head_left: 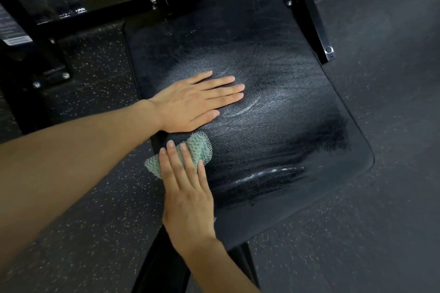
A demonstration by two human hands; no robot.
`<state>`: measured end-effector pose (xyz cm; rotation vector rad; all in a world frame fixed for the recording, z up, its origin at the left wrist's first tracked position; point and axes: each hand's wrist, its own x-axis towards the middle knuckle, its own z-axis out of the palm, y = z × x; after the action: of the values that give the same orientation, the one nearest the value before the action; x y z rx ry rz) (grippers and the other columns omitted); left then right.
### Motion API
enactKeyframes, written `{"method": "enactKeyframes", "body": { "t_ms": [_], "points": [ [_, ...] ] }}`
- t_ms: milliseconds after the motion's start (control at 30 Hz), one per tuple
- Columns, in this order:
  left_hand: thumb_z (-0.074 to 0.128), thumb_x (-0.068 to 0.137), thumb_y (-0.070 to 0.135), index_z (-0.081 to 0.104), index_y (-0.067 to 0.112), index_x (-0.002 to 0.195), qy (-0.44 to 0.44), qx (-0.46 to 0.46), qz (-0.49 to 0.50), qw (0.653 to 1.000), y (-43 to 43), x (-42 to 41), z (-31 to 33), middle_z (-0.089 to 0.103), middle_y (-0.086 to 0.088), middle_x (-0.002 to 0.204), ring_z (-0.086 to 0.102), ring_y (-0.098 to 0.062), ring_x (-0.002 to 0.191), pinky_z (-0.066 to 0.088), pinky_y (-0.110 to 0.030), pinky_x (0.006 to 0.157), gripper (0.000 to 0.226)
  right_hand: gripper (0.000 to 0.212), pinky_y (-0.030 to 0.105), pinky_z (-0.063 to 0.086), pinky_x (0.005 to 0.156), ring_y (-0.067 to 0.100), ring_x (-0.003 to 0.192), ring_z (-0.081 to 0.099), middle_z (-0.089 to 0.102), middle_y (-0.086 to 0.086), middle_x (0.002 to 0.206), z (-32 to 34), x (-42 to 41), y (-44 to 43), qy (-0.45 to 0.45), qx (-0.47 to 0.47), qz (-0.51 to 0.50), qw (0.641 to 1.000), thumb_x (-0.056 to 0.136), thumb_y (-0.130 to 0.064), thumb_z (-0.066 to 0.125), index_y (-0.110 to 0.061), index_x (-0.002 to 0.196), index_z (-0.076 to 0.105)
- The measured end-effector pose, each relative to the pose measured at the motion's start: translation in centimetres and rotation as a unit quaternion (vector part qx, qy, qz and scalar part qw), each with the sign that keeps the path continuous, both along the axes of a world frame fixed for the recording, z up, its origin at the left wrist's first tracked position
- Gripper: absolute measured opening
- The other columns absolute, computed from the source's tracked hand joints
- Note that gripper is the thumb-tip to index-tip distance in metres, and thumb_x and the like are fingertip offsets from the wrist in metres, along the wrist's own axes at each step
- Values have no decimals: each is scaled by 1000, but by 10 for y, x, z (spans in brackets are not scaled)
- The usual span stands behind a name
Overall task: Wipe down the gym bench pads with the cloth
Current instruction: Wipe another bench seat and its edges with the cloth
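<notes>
Pressing down, the right hand [188,195] hides part of the cloth [201,148].

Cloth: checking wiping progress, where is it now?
Head view: the cloth lies at the left edge of the pad, under the right hand, beside the left hand.

looks like a gym: black padded bench seat [273,107] on a black metal frame [312,19] w/ bolts, dark rubber floor [95,209] w/ white specks.
</notes>
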<state>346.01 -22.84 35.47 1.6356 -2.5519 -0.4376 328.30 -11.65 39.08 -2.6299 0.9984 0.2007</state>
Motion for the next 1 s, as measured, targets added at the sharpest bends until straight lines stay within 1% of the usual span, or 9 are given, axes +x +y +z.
{"method": "enactKeyframes", "body": {
  "t_ms": [133, 233, 367, 433, 500, 600, 733, 933, 1000],
  "points": [
    [13, 103, 37, 10, 26, 158, -6, 2, 4, 1000, 0, 0, 1, 6, 9, 165, 2, -13, 153, 3, -40, 123, 56, 80, 43, 18, 122, 21, 150, 18, 23, 3, 163, 0, -23, -34, -5, -16, -27, 1000, 77, -15, 42, -12, 155, 25],
    [14, 103, 37, 13, 25, 158, -7, -2, 11, 1000, 2, -1, 2, 8, 8, 165, 4, -14, 152, 1, -38, 123, 56, 72, 44, 13, 121, 21, 150, 19, 25, 3, 162, -5, -41, -66, -19, -33, -96, 995, 82, -9, 31, -12, 154, 27],
    [15, 104, 38, 14, 24, 158, -7, 0, 13, 1000, 3, -1, 4, 9, 8, 165, 4, -14, 152, -1, -37, 123, 56, 63, 45, 13, 122, 20, 152, 13, 21, 1, 163, -11, -41, -80, -30, -45, -213, 975, 92, -13, 20, -14, 155, 24],
    [15, 104, 37, 14, 24, 158, -7, 0, 14, 1000, 4, -1, 4, 10, 7, 164, 5, -14, 152, 0, -37, 122, 56, 65, 46, 11, 121, 21, 152, 11, 19, 2, 164, -11, -24, -70, -42, -49, -266, 962, 90, -11, 20, -12, 155, 24],
    [15, 103, 37, 15, 24, 158, -4, 1, 16, 1000, 3, -1, 4, 10, 8, 164, 5, -14, 152, 1, -37, 122, 56, 70, 48, 11, 119, 25, 151, 12, 21, 4, 163, -9, -7, -54, -50, -45, -286, 956, 85, -5, 31, -11, 154, 25],
    [15, 102, 37, 12, 25, 157, -8, 6, 16, 1000, 3, -1, 4, 8, 8, 164, 4, -13, 152, 3, -39, 123, 56, 81, 48, 11, 118, 27, 151, 15, 22, 5, 163, -5, 11, -23, -58, -30, -244, 968, 75, 1, 47, -10, 153, 29],
    [16, 103, 37, 12, 26, 158, -9, 4, 19, 1000, 4, -2, 4, 7, 9, 165, 3, -12, 152, 2, -39, 124, 56, 88, 46, 17, 122, 25, 150, 17, 23, 3, 163, -2, 16, 8, -44, -1, -145, 988, 67, -8, 50, -12, 153, 31],
    [18, 103, 35, 13, 23, 158, -25, 2, 30, 999, 7, -6, 4, 8, 6, 165, 3, -15, 153, 1, -41, 123, 57, 77, 43, 13, 119, 19, 151, 15, 20, -1, 163, -2, -9, -6, -14, 13, -7, 1000, 80, -20, 39, -16, 155, 25],
    [17, 103, 35, 12, 21, 158, -27, 7, 37, 999, 8, -11, 6, 8, 5, 165, 3, -17, 153, 0, -42, 123, 57, 75, 44, 11, 122, 17, 151, 14, 20, -2, 163, -2, -28, -23, -13, 8, -7, 1000, 80, -18, 32, -18, 155, 25]
  ]
}}
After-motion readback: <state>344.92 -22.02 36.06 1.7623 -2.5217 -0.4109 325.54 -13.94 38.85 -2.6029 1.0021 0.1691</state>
